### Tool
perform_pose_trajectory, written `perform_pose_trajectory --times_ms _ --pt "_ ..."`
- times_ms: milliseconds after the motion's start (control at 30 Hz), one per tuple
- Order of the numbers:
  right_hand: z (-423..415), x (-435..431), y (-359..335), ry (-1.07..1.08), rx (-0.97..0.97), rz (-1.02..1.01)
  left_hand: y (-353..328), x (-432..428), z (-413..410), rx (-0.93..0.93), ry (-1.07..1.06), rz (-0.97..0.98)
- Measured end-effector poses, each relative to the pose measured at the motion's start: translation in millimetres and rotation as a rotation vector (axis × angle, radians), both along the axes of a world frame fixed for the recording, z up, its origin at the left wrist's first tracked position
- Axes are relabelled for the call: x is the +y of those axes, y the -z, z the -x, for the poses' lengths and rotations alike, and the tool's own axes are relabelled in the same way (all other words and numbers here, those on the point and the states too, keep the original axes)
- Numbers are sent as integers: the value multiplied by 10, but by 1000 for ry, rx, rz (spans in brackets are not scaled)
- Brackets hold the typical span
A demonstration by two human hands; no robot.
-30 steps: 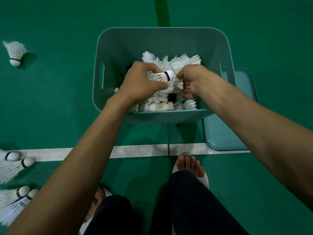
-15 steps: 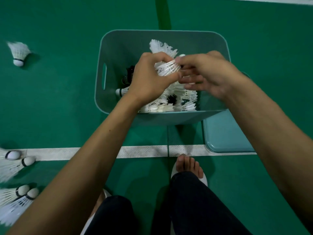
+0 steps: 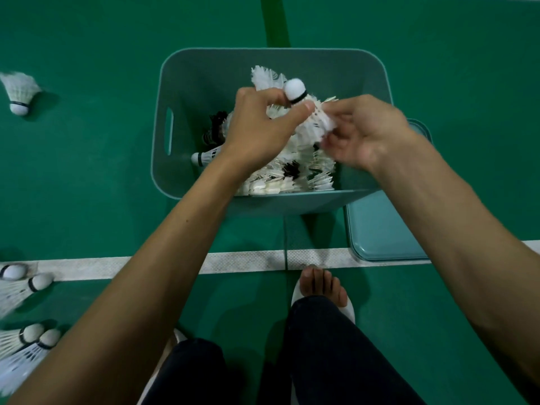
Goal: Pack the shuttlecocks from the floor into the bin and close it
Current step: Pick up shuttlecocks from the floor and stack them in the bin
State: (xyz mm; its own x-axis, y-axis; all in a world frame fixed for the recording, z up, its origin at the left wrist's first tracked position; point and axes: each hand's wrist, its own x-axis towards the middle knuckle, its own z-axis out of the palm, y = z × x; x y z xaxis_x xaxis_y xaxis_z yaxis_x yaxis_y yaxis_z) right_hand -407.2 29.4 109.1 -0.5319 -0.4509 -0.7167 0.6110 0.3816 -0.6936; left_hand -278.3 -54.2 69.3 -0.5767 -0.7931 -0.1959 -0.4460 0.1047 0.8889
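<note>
A teal plastic bin (image 3: 187,92) stands on the green floor with a pile of white shuttlecocks (image 3: 280,182) inside. Above it, my left hand (image 3: 257,127) grips a white shuttlecock (image 3: 295,90), its cork tip pointing up. My right hand (image 3: 365,133) is blurred beside it and pinches the feathers of a shuttlecock (image 3: 321,121). The teal lid (image 3: 382,229) lies flat on the floor at the bin's right. One loose shuttlecock (image 3: 19,93) lies at the far left, and several more (image 3: 26,305) lie at the lower left.
A white court line (image 3: 242,261) crosses the floor in front of the bin. My foot in a white slipper (image 3: 321,290) rests just behind that line. My dark trouser legs (image 3: 336,358) fill the bottom middle.
Both hands have risen above the pile in the bin. The shuttlecock in my left hand has turned so its cork now points up, and my right hand has shifted right along the feathers.
</note>
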Motion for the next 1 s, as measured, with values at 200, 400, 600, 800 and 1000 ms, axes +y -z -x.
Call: perform_pose_trajectory --times_ms 200,400,600,800,1000 --pt "145 105 41 -376 1445 -368 -58 -89 -191 -116 -91 101" --pt "51 35 181 -536 1423 -627 -44 -140 -287 -276 -81 166" --pt "57 -96 410 -413 969 -461 -21 -190 -351 -288 -29 127" --pt "38 -262 480 -308 425 -336 -39 -238 -378 -230 -19 116" --pt "129 -146 362 -437 684 -366 -47 -202 -406 -170 48 110"
